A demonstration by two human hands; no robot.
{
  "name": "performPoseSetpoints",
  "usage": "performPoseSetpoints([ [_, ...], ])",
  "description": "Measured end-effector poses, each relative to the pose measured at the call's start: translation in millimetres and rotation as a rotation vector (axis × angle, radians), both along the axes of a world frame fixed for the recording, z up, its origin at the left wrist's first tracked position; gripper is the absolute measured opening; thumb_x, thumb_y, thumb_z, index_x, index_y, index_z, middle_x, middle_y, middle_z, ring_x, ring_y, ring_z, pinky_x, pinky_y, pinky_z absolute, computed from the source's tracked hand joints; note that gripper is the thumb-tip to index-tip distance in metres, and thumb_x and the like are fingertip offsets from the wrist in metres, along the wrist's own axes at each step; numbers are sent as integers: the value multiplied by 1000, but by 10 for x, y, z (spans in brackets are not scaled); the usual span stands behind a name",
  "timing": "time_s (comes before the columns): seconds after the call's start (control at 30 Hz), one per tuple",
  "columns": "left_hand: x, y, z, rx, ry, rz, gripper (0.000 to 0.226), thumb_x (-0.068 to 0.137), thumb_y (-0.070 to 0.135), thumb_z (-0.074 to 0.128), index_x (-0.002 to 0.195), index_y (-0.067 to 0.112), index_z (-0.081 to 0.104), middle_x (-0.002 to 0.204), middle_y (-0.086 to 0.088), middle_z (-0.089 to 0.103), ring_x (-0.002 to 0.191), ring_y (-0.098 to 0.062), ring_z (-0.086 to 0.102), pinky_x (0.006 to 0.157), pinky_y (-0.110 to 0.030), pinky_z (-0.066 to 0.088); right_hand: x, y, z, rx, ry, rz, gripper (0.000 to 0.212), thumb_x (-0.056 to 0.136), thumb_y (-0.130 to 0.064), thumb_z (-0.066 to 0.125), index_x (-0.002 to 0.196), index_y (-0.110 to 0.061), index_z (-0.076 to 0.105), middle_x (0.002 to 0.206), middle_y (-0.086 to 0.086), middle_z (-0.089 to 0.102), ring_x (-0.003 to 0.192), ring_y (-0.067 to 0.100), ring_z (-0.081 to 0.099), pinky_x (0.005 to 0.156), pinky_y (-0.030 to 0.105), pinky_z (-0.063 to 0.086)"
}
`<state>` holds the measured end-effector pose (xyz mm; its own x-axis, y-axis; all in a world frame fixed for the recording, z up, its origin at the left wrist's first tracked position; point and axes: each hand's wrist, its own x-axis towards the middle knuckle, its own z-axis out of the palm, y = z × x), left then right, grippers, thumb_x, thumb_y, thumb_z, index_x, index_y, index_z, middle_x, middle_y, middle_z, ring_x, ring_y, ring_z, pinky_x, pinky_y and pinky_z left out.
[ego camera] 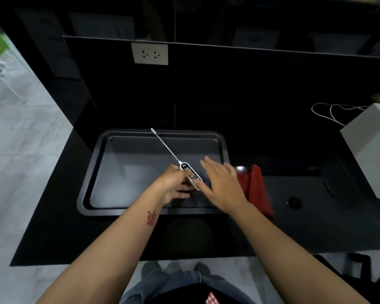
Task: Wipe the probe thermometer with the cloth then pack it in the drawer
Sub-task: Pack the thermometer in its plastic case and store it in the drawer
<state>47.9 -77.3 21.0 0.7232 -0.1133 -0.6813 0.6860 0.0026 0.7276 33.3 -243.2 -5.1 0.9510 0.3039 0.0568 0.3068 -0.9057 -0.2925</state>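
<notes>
So the person's left hand (173, 183) has the probe thermometer (184, 166) pinched by its white handle, fingers curled around the left side of it. From that grip the thin metal probe runs up and away to the left, and its tip ends over the far rim of the tray. The handle's display faces up.

The right hand (222, 185) is just right of the grip, flat with the fingers spread and holding nothing. Its thumb sits right at the near end of the handle, but it's a bit motion-blurred so can't tell if it's actually touching.

Directly under the grip is a black baking tray (130, 176) lying flat on the black countertop (53, 227). The thermometer is held above it, not lying in it, and the tray's floor only shows a greyish sheen.

The red cloth (256, 187) is on the counter to the right of the grip, just past the right hand and beside the tray's right edge, partly hidden by that hand.

Further right there's a white box (373, 150) with a white cable (329, 115) looped behind it. Well beyond the grip, a wall outlet (150, 54) sits on the dark backsplash.
</notes>
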Motion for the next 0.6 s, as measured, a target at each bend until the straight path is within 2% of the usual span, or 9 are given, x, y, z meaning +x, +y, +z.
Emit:
performPoseSetpoints([
  [0.07,-11,17,7,-2,-28,1,8,101,21,48,96,16,50,88,-6,65,69,-18,59,79,-39,54,4,149,-45,-30,78,65,74,88,-66,37,147,-21,40,144,1,53,134,15,46,120,39,13],
  [0.13,-32,40,11,14,-45,6,13,102,20,47,90,18,50,84,-3,64,66,-16,56,76,-34,53,16,244,-87,-33,100,91,65,91,-53,49,146,-19,38,134,0,61,126,16,53,120,36,12],
  [0.2,-38,72,-20,17,-35,5,8,102,23,47,98,17,51,88,-3,65,74,-17,61,80,-35,53,31,283,-113,-24,79,90,54,95,-38,52,143,-16,42,128,3,64,120,19,58,118,35,15],
  [0.27,-46,111,-62,56,-54,11,21,101,28,49,114,12,47,102,-9,68,84,-23,65,82,-39,54,52,290,-137,-19,68,67,44,96,-34,51,135,-14,48,121,6,67,116,24,60,115,37,21],
  [0.3,-46,144,-92,168,-97,36,28,98,30,52,118,12,44,110,-12,67,91,-27,65,86,-41,53,60,282,-148,-24,77,59,41,97,-34,51,133,-14,49,122,7,66,118,25,58,115,38,22],
  [0.4,-85,290,-181,834,-417,66,31,94,25,57,119,10,47,124,-13,54,115,-33,51,96,-39,41,73,242,-205,-68,135,72,48,98,-33,51,142,-17,43,147,3,49,141,19,37,117,37,17],
  [0.43,-120,337,-196,970,-543,13,34,94,26,56,124,11,48,130,-13,49,123,-32,44,100,-38,37,79,231,-224,-78,148,81,49,98,-32,50,145,-19,41,153,1,42,146,18,30,118,37,15],
  [0.5,-157,426,-270,1076,-649,-233,48,98,34,49,141,17,39,153,-11,31,143,-30,24,115,-39,24,80,233,-253,-94,169,89,50,99,-32,49,147,-22,39,159,-2,31,149,17,20,119,38,14],
  [0.6,-200,519,-466,1107,-554,-619,61,101,49,30,156,28,10,164,-3,-8,150,-21,-14,122,-44,-4,75,266,-291,-151,196,73,54,100,-32,46,151,-24,30,163,-4,18,151,16,11,121,38,13],
])
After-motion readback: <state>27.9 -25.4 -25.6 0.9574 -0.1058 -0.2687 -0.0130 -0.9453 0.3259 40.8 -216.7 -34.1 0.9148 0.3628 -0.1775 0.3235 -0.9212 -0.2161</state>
